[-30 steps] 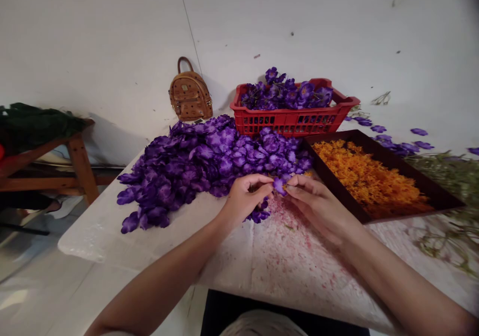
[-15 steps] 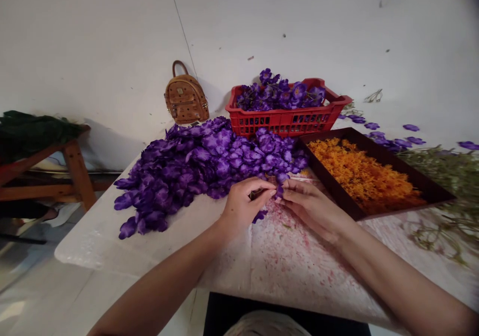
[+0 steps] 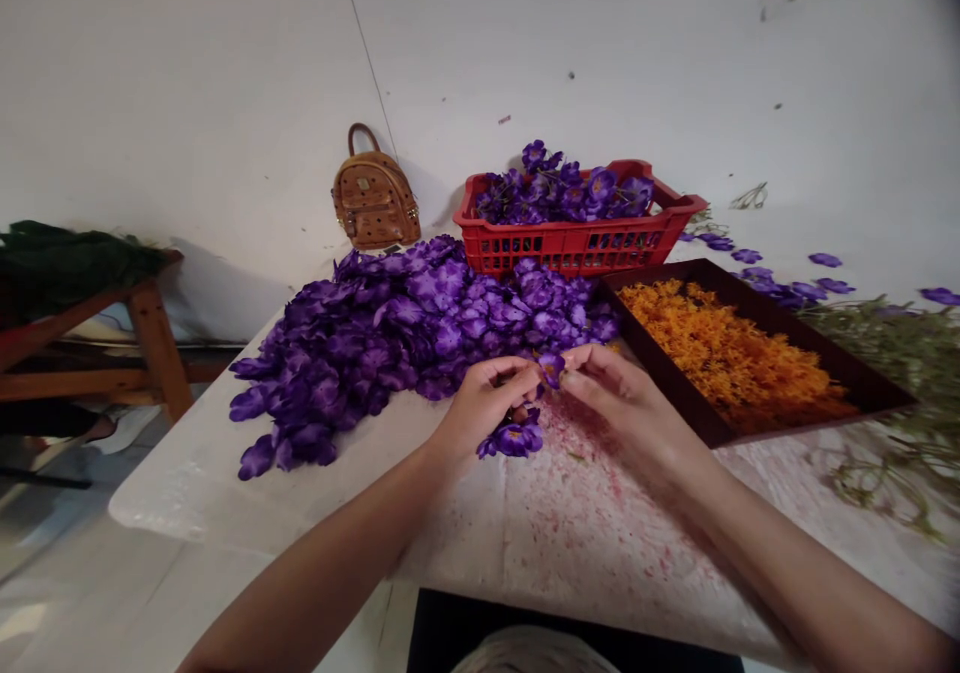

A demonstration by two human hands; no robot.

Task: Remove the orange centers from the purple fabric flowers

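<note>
One broad heap of purple fabric petals [image 3: 360, 353] lies left. Left hand [image 3: 487, 398] — thumb and fingertips together on the left edge of the small purple flower [image 3: 551, 369]. Larger yellow-centred purple bloom [image 3: 517, 439] below shows fuller than half a second ago; small flower sits more face-on, so probably easier to work. Red slotted plastic crate [image 3: 574, 232] behind. Right hand [image 3: 611, 383] pinches its other side — shallow dark-brown tray [image 3: 660, 358] crowds that wrist.

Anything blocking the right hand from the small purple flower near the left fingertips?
Nothing visible: the right hand is right at the edge of the purple flower. The dark tray sits farther right, outside that gap.
</note>
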